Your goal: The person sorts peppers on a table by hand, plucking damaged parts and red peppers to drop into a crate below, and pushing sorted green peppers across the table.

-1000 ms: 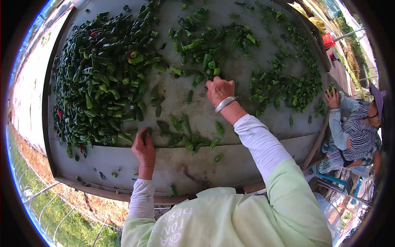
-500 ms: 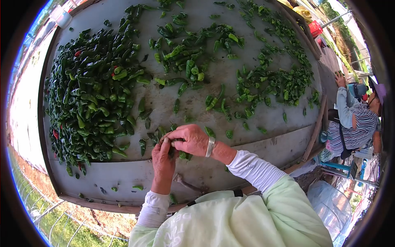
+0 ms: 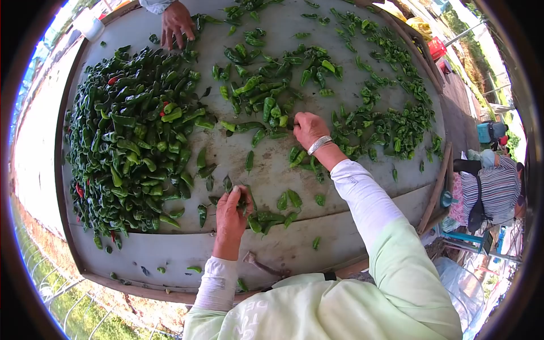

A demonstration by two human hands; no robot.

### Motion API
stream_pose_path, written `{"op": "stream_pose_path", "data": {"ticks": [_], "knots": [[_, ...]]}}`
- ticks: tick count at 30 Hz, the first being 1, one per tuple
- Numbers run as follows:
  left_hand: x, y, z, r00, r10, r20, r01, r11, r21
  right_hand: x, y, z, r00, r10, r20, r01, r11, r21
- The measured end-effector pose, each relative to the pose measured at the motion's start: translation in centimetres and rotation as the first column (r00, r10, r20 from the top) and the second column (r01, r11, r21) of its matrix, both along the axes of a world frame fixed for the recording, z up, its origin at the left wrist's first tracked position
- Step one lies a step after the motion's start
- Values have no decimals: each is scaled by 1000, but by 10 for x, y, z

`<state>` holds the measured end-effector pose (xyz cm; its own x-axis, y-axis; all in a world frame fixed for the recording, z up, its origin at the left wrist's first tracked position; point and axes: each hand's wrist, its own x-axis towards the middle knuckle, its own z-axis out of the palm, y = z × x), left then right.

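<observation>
My left hand (image 3: 229, 218) is low over the near part of the table, fingers curled round a few dark green peppers (image 3: 243, 198) that stick out past the fingertips. Further out, my right hand (image 3: 310, 130), with a silver bracelet at the wrist, has its fingers pinched together. What they hold, if anything, is hidden. Just left of its fingertips sits a loose cluster of green peppers (image 3: 269, 107). Several more peppers (image 3: 272, 220) lie right of my left hand.
A large heap of green peppers (image 3: 130, 141), with a few red ones, covers the left of the grey table (image 3: 340, 226). Smaller peppers (image 3: 396, 124) spread along the right. Another person's hand (image 3: 177, 24) reaches in at the far left. A person in a striped top (image 3: 490, 187) is beyond the right edge.
My hands have parted: the right moved outward and right to the pepper cluster, while the left stayed near its place. Another person's hand has come in at the far left.
</observation>
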<state>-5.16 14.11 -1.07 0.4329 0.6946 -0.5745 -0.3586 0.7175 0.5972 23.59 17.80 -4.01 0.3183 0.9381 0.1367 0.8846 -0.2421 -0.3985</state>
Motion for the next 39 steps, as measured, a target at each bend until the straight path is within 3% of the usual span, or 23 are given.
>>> {"op": "stream_pose_path", "data": {"ticks": [1, 3, 6, 8, 9, 11, 13, 15, 17, 19, 20, 22, 27, 29, 30, 31, 32, 33, 34, 35, 38, 39], "knots": [[1, 0, -3, 1000, 12, -5, -12, 1000, -4, -3, -1, 3, 1000, 12, -5, -12, 1000, -4], [6, 1, -6, 999, -29, 18, 29, 999, 35, -14, -9, 16, 959, -31, -282, 46, 998, 45], [16, 4, 3, 1000, -19, 20, 20, 999, -35, -60, -24, 44, 847, 231, -480, -159, 970, 185], [23, 5, 8, 999, -4, 50, 7, 997, -72, -90, -29, 54, 790, 437, -430, -384, 899, 210], [23, 6, 6, 999, 0, 47, 4, 997, -75, -98, -27, 55, 787, 439, -434, -386, 899, 208], [20, 10, 2, 999, 30, 41, -27, 997, -70, -110, -22, 54, 729, 547, -411, -558, 823, 105], [10, 17, 1, 996, 87, 37, -83, 993, -86, -108, -1, 53, 688, 558, -464, -581, 807, 109], [1, 20, -2, 990, 139, 35, -135, 985, -104, -107, 28, 54, 789, 439, -430, -362, 897, 253], [-6, 19, -11, 980, 193, 51, -189, 980, -66, -96, 64, 44, 940, 274, -201, -203, 927, 314], [-6, 14, -16, 986, 165, 21, -165, 986, 12, -83, 88, 34, 995, 99, 22, -101, 973, 207], [-6, 12, -17, 991, 137, -10, -135, 987, 89, -78, 94, 28, 995, 99, 21, -102, 973, 206], [-7, 14, -21, 991, 132, 8, -132, 987, 91, -67, 98, 13, 971, 87, 223, -103, 993, 59], [-8, 17, -21, 997, 58, 54, -63, 992, 106, -40, 53, 8, 980, 106, 170, -111, 993, 25], [-4, 17, -19, 995, 98, 8, -98, 988, 118, -17, 23, -3, 996, 90, 7, -90, 990, 106], [-4, 16, -20, 996, 93, 10, -94, 989, 115, -9, 10, 2, 996, 85, 9, -86, 991, 103], [-3, 16, -21, 996, 86, 11, -87, 987, 132, -3, -4, 11, 979, 11, -202, 8, 995, 95], [-3, 15, -21, 997, 75, 11, -76, 986, 149, -1, -15, 20, 912, -67, -404, 103, 992, 68], [-2, 14, -21, 998, 63, 10, -64, 987, 146, 0, -26, 24, 911, -80, -404, 115, 991, 64], [0, 14, -19, 1000, 28, 8, -29, 986, 163, 1, -36, 28, 617, -123, -777, 175, 984, -16], [2, 13, -17, 1000, -6, 5, 5, 984, 180, 1, -46, 33, 182, -146, -972, 193, 975, -111], [16, 2, -1, 992, -124, -5, 123, 980, 154, -38, -68, 49, 13, -7, -1000, 109, 994, -6], [22, -2, 3, 991, -131, -9, 131, 980, 151, -54, -74, 54, 139, -4, -990, 59, 998, 4]]}}
